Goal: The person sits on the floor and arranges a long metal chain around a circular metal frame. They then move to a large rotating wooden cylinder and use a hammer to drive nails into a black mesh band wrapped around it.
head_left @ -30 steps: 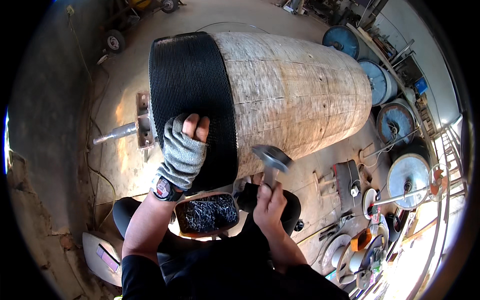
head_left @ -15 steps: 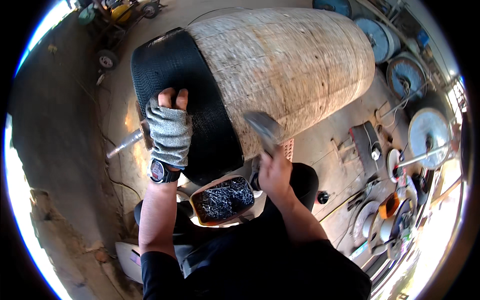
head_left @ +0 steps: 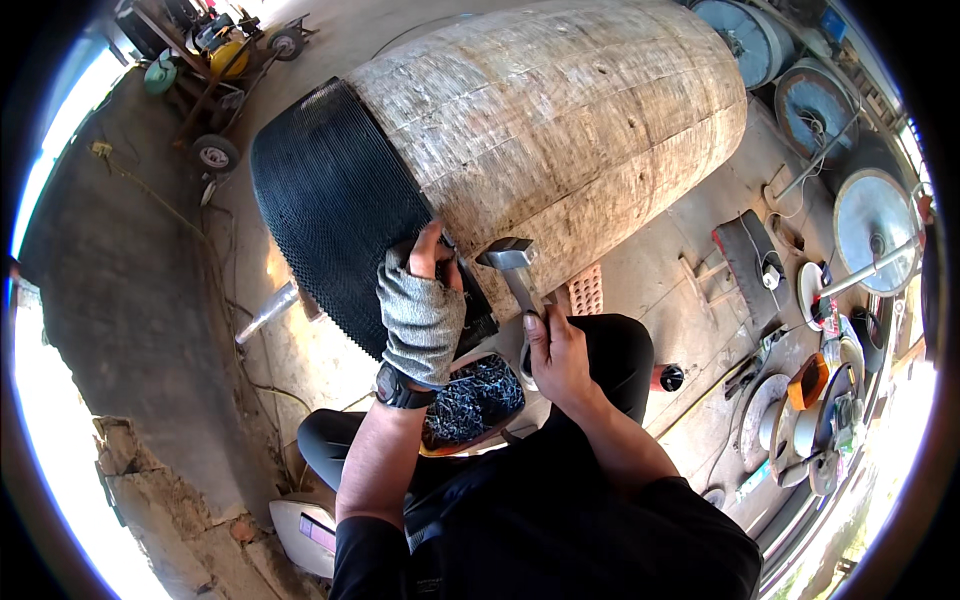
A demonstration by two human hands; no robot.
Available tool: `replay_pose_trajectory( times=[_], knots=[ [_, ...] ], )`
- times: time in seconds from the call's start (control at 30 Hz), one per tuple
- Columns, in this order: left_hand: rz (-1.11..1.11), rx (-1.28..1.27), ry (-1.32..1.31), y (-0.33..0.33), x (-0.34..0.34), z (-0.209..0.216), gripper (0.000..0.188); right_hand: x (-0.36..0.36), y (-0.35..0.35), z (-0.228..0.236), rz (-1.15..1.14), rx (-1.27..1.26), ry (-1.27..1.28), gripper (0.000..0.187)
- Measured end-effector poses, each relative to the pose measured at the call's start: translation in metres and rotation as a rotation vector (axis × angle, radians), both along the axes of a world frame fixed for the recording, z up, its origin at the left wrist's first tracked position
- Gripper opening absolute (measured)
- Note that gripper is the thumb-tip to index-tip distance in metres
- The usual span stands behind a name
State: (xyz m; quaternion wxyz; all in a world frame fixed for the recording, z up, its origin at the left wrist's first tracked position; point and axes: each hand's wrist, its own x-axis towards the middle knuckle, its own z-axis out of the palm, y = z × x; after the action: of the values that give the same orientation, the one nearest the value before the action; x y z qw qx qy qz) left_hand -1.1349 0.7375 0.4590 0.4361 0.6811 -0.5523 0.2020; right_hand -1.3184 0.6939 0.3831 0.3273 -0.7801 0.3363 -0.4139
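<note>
A large wooden drum (head_left: 580,110) lies on its side, one end covered by a black ribbed rubber sheet (head_left: 330,190). My left hand (head_left: 425,305), in a grey fingerless glove, rests at the sheet's inner edge beside the bare wood. Its fingers are bent together, and whatever they pinch is too small or hidden to make out. My right hand (head_left: 560,360) grips a hammer (head_left: 520,275) by the handle; the metal head is raised just right of my left fingers. Below the drum, between my legs, a container (head_left: 515,415) full of loose nails is partly covered by my left wrist.
A metal shaft (head_left: 268,312) juts from the drum's left end. Beside my right knee are a perforated brick (head_left: 586,290) and a dark can (head_left: 668,377). Metal drums (head_left: 875,230), spools and an orange container (head_left: 808,382) line the right side. A wheeled cart (head_left: 235,95) stands far left.
My left hand has slid right and nearer, from the middle of the rubber sheet to its inner edge. The hammer, blurred before, now shows sharply. The view has shifted slightly.
</note>
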Motion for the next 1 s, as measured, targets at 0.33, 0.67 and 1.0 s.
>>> replay_pose_trajectory(
  times=[0.33, 0.67, 1.0],
  knots=[
    [0.155, -0.007, 0.019, -0.023, -0.007, -0.004, 0.066, 0.006, -0.003, 0.015, 0.034, -0.092, -0.034, 0.021],
    [0.237, 0.037, 0.017, -0.029, -0.006, -0.015, 0.063, 0.007, -0.003, 0.026, -0.008, -0.183, 0.106, 0.017],
    [0.226, 0.077, 0.044, -0.002, -0.022, 0.003, 0.087, 0.004, -0.006, 0.024, 0.023, -0.216, 0.066, 0.017]
  ],
)
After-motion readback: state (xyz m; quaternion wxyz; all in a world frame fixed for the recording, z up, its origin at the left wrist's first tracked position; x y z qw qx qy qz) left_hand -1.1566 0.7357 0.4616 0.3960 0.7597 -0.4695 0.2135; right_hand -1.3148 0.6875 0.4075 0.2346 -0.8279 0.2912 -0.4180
